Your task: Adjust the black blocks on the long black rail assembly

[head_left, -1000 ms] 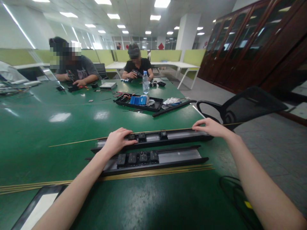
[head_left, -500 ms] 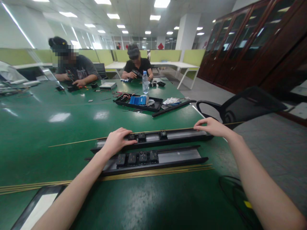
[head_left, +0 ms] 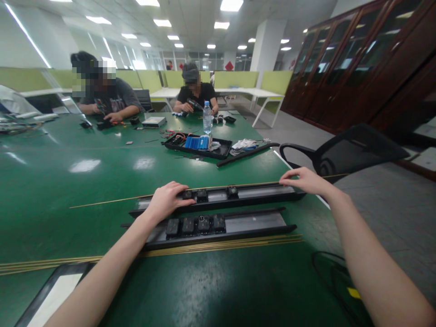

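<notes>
My left hand [head_left: 166,200] straddles the rear black channel [head_left: 221,205], thumb on its near wall and fingers over the far side. A long thin brass-coloured rod [head_left: 105,202] runs along the channel's far edge and sticks out past both ends. At the channel's right end, my right hand [head_left: 299,179] pinches that rod between thumb and fingertips. Black square blocks [head_left: 232,191] sit inside the rear channel, one partly behind my left hand. Closer to me lies a second black channel [head_left: 255,221] with several black blocks [head_left: 203,223] in its left half.
Several brass-coloured rods [head_left: 221,245] lie along the front channel. A dark flat panel [head_left: 57,290] and a black cable [head_left: 330,259] are near me. Farther back are a black tray [head_left: 221,147], a bottle [head_left: 207,119], a black strip [head_left: 248,155] and two people working. A chair [head_left: 357,147] stands right.
My right hand has shifted slightly to the right along the far edge of the rear channel. My left hand keeps its place on the channel.
</notes>
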`<state>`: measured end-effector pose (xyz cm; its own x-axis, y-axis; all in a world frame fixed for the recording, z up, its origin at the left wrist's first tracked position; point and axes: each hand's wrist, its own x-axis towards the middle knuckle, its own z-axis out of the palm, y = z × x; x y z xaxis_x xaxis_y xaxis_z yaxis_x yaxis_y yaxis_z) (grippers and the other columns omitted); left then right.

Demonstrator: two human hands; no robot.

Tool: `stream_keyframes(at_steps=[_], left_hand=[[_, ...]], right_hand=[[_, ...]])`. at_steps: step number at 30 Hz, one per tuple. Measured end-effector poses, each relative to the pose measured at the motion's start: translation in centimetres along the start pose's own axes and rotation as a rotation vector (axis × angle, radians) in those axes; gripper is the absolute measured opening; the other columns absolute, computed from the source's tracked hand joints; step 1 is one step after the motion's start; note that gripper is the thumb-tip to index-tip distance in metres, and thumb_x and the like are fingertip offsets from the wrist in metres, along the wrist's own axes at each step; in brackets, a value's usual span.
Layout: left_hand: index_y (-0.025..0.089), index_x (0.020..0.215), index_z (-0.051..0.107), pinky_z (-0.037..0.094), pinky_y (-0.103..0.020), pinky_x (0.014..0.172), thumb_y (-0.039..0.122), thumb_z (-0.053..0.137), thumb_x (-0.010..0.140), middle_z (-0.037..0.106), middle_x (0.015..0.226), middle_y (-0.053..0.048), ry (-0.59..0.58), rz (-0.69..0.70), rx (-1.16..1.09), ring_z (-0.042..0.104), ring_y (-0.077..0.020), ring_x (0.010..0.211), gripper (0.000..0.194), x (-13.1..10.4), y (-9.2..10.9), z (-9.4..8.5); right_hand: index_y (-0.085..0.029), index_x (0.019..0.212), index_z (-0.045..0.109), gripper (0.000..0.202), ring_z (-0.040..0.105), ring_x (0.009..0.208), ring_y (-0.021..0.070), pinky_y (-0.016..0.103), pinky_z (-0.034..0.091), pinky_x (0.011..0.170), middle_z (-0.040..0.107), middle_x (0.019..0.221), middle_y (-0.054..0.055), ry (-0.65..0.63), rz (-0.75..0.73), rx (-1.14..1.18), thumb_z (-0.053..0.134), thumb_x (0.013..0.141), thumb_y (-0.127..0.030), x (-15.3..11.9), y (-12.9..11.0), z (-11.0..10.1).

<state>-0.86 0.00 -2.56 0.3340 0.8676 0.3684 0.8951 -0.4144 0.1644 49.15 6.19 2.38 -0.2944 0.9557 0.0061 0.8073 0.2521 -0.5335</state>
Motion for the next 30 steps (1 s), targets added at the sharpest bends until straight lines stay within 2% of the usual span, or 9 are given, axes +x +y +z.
stream_keyframes(at_steps=[6,12,16,21,26,30], left_hand=[[0.021,0.107,0.075,0.054,-0.033,0.080,0.070,0.064,0.082,0.075,0.106,-0.010,-0.003,-0.006,0.002,0.069,-0.0270,0.094,0.056,0.0,0.0,0.0],[0.021,0.108,0.075,0.054,-0.034,0.081,0.070,0.062,0.082,0.074,0.107,-0.010,-0.009,0.000,-0.002,0.069,-0.0268,0.095,0.057,0.0,0.0,0.1],[0.022,0.108,0.075,0.054,-0.033,0.082,0.070,0.063,0.082,0.075,0.107,-0.010,-0.004,-0.010,-0.004,0.069,-0.0265,0.096,0.056,0.0,0.0,0.0],[0.022,0.107,0.076,0.054,-0.034,0.081,0.070,0.063,0.082,0.075,0.106,-0.010,-0.003,-0.007,-0.005,0.069,-0.0264,0.095,0.055,0.0,0.0,0.1],[0.021,0.107,0.076,0.054,-0.034,0.080,0.068,0.065,0.082,0.075,0.106,-0.010,0.008,-0.016,0.009,0.069,-0.0272,0.095,0.054,-0.1,0.2,0.0],[0.021,0.106,0.076,0.054,-0.033,0.079,0.068,0.065,0.082,0.075,0.106,-0.009,-0.002,-0.021,0.006,0.069,-0.0272,0.095,0.054,0.0,0.4,-0.2]], right_hand=[[-0.023,0.083,0.080,0.041,0.071,0.088,0.0292,0.039,0.052,0.086,0.080,0.088,0.005,0.004,0.005,-0.017,0.069,0.077,-0.062,-0.1,-0.1,-0.2],[-0.025,0.088,0.080,0.039,0.071,0.092,0.0306,0.040,0.051,0.089,0.080,0.097,0.004,0.123,0.027,-0.068,0.067,0.078,-0.060,-0.2,0.0,-0.5],[-0.025,0.088,0.080,0.039,0.070,0.095,0.0312,0.040,0.050,0.090,0.080,0.099,0.003,0.137,0.005,-0.089,0.065,0.080,-0.060,0.0,-0.3,-0.2],[-0.025,0.092,0.080,0.035,0.069,0.100,0.0321,0.042,0.050,0.094,0.080,0.102,0.004,0.177,-0.045,-0.077,0.065,0.080,-0.055,0.2,-1.4,0.4],[-0.026,0.102,0.078,0.035,0.069,0.102,0.0299,0.038,0.053,0.086,0.078,0.107,0.004,0.174,-0.094,-0.072,0.063,0.083,-0.051,0.3,-2.9,1.2],[-0.026,0.107,0.077,0.035,0.069,0.104,0.0287,0.040,0.052,0.092,0.078,0.109,0.004,0.185,-0.191,-0.066,0.062,0.085,-0.048,0.5,-4.2,2.3]])
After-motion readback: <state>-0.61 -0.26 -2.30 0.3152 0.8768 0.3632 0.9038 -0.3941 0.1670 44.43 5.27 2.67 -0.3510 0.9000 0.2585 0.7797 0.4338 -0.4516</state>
